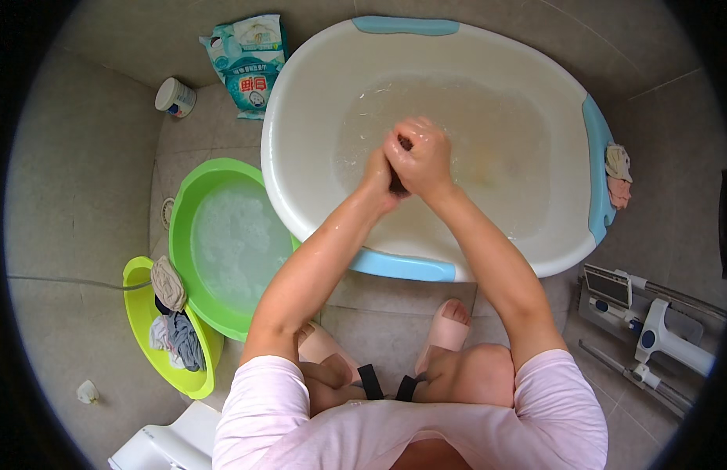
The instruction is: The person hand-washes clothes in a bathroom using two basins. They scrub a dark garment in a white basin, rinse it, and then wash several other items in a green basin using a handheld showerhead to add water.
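Note:
My left hand [378, 173] and my right hand [425, 153] are pressed together, both wet, around a dark brown cloth [398, 183]. Only small bits of the cloth show, between my palms and in the curl of the right fingers. Both hands are over a white plastic tub [304, 106] with light blue grips on its rim. Cloudy, slightly brownish water [486, 117] lies in the tub, with a faint yellowish patch to the right of my hands.
A green basin [181, 235] of sudsy water touches the tub's left side. Beside it, a yellow-green basin [134, 311] holds clothes [184, 341]. A detergent bag [249, 67] and a white jar [175, 97] stand behind. Folded cloths [619, 176] rest by the right rim, above white-and-chrome gear [651, 335].

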`<action>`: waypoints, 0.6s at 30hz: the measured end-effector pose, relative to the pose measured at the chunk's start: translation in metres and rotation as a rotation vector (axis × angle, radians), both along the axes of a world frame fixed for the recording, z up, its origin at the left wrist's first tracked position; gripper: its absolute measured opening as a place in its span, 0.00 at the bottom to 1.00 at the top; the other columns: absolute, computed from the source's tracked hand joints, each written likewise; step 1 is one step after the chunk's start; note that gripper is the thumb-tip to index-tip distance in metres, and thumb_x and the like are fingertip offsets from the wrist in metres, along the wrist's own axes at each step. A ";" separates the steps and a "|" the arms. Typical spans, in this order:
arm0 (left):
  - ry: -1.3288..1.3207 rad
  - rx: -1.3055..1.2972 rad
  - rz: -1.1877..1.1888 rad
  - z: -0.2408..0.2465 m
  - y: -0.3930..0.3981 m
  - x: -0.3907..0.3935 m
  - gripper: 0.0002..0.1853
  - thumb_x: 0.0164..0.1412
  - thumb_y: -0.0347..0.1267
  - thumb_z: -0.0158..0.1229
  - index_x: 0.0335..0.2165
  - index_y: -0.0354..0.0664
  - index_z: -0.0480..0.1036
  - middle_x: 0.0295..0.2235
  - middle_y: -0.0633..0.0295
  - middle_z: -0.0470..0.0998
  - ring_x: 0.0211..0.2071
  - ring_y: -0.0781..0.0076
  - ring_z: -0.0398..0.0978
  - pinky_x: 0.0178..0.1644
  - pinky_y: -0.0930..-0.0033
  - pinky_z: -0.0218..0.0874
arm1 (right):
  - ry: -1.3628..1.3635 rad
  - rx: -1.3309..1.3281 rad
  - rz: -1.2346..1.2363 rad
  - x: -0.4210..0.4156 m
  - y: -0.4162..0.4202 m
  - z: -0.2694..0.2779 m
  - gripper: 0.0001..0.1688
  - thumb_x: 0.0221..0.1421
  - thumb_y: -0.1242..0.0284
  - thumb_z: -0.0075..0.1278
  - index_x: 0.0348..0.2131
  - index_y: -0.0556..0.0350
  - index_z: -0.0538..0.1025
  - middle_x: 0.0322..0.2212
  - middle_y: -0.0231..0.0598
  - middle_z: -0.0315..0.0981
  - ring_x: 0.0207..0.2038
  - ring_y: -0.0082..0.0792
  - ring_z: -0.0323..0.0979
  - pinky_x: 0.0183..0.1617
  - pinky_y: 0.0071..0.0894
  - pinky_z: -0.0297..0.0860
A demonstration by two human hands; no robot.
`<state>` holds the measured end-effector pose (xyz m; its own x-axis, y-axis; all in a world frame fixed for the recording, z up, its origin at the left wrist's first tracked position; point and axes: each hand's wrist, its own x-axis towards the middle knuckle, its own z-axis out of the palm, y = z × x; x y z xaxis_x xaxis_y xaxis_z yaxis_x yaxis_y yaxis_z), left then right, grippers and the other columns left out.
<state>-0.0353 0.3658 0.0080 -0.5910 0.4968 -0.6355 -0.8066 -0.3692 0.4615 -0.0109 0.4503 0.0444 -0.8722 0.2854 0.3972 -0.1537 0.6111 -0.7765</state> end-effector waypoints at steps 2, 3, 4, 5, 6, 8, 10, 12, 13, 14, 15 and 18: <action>0.127 -0.060 0.010 0.005 -0.007 -0.008 0.14 0.54 0.44 0.47 0.35 0.48 0.68 0.32 0.67 0.71 0.35 0.73 0.70 0.37 0.66 0.62 | 0.020 -0.263 -0.084 -0.011 0.002 -0.013 0.09 0.45 0.68 0.48 0.23 0.54 0.72 0.22 0.37 0.70 0.27 0.38 0.67 0.29 0.37 0.65; 0.201 -0.040 0.006 0.009 -0.010 -0.017 0.14 0.55 0.44 0.47 0.35 0.48 0.68 0.32 0.67 0.71 0.35 0.73 0.69 0.39 0.67 0.61 | 0.040 -0.442 -0.159 -0.019 0.010 -0.019 0.10 0.47 0.67 0.47 0.27 0.55 0.72 0.25 0.38 0.71 0.28 0.35 0.68 0.31 0.36 0.65; 0.274 -0.020 0.002 0.014 -0.010 -0.022 0.15 0.55 0.44 0.47 0.36 0.47 0.68 0.32 0.66 0.70 0.36 0.72 0.69 0.40 0.67 0.60 | 0.060 -0.622 -0.235 -0.024 0.017 -0.026 0.12 0.50 0.66 0.46 0.30 0.56 0.72 0.28 0.38 0.71 0.30 0.33 0.68 0.33 0.35 0.66; 0.306 -0.084 0.044 0.037 -0.002 -0.015 0.16 0.56 0.43 0.47 0.37 0.44 0.67 0.34 0.64 0.70 0.38 0.72 0.67 0.42 0.70 0.57 | -0.018 -0.793 -0.266 -0.025 0.028 -0.037 0.16 0.54 0.64 0.44 0.36 0.59 0.69 0.33 0.39 0.69 0.33 0.29 0.67 0.38 0.33 0.65; 0.372 -0.151 0.058 0.035 -0.001 -0.013 0.16 0.57 0.42 0.47 0.37 0.43 0.67 0.35 0.64 0.69 0.38 0.72 0.67 0.43 0.71 0.56 | -0.124 -0.988 -0.245 -0.023 0.024 -0.034 0.16 0.54 0.63 0.44 0.35 0.59 0.69 0.34 0.39 0.69 0.33 0.29 0.67 0.38 0.32 0.64; 0.502 -0.282 0.078 0.028 0.003 -0.010 0.15 0.57 0.40 0.48 0.38 0.41 0.67 0.35 0.63 0.69 0.39 0.73 0.66 0.44 0.73 0.55 | -0.342 -1.369 -0.203 -0.017 0.020 -0.026 0.17 0.54 0.63 0.44 0.33 0.60 0.69 0.34 0.39 0.69 0.33 0.29 0.67 0.38 0.30 0.64; 0.466 -0.262 0.175 0.019 0.007 -0.008 0.14 0.58 0.38 0.48 0.38 0.40 0.67 0.34 0.63 0.70 0.37 0.71 0.68 0.41 0.71 0.59 | -0.270 -1.435 -0.221 -0.018 0.019 -0.029 0.17 0.55 0.61 0.44 0.28 0.57 0.70 0.31 0.36 0.68 0.30 0.27 0.65 0.34 0.29 0.64; 0.323 -0.158 0.269 0.003 0.011 -0.007 0.13 0.58 0.37 0.49 0.38 0.41 0.67 0.34 0.62 0.71 0.35 0.71 0.69 0.39 0.69 0.62 | -0.136 -1.312 -0.245 -0.014 0.012 -0.019 0.18 0.54 0.61 0.45 0.22 0.57 0.70 0.26 0.34 0.68 0.27 0.25 0.64 0.30 0.28 0.64; 0.253 -0.067 0.248 -0.002 0.011 -0.005 0.13 0.58 0.37 0.48 0.38 0.41 0.67 0.34 0.62 0.71 0.35 0.71 0.70 0.38 0.69 0.63 | -0.129 -1.128 -0.211 -0.010 0.008 -0.013 0.20 0.54 0.61 0.46 0.19 0.57 0.69 0.22 0.34 0.68 0.25 0.26 0.63 0.28 0.29 0.63; 0.188 0.030 0.221 -0.002 0.010 -0.006 0.12 0.58 0.37 0.48 0.37 0.41 0.67 0.34 0.61 0.71 0.35 0.72 0.70 0.37 0.68 0.64 | -0.113 -0.939 -0.178 -0.008 0.005 -0.004 0.21 0.53 0.61 0.47 0.16 0.57 0.68 0.19 0.33 0.67 0.23 0.27 0.62 0.26 0.30 0.62; 0.122 0.126 0.194 -0.002 0.009 -0.007 0.12 0.59 0.37 0.48 0.37 0.42 0.68 0.34 0.61 0.72 0.34 0.72 0.71 0.37 0.68 0.65 | -0.100 -0.751 -0.146 -0.005 0.001 0.002 0.24 0.53 0.61 0.47 0.12 0.57 0.67 0.16 0.33 0.66 0.21 0.28 0.61 0.24 0.31 0.61; -0.026 0.167 -0.021 0.017 -0.005 -0.007 0.09 0.59 0.33 0.45 0.33 0.39 0.68 0.29 0.61 0.71 0.32 0.70 0.71 0.36 0.65 0.65 | -0.034 -0.421 -0.071 0.006 -0.010 0.009 0.25 0.53 0.67 0.47 0.08 0.57 0.64 0.12 0.35 0.66 0.19 0.28 0.60 0.24 0.27 0.58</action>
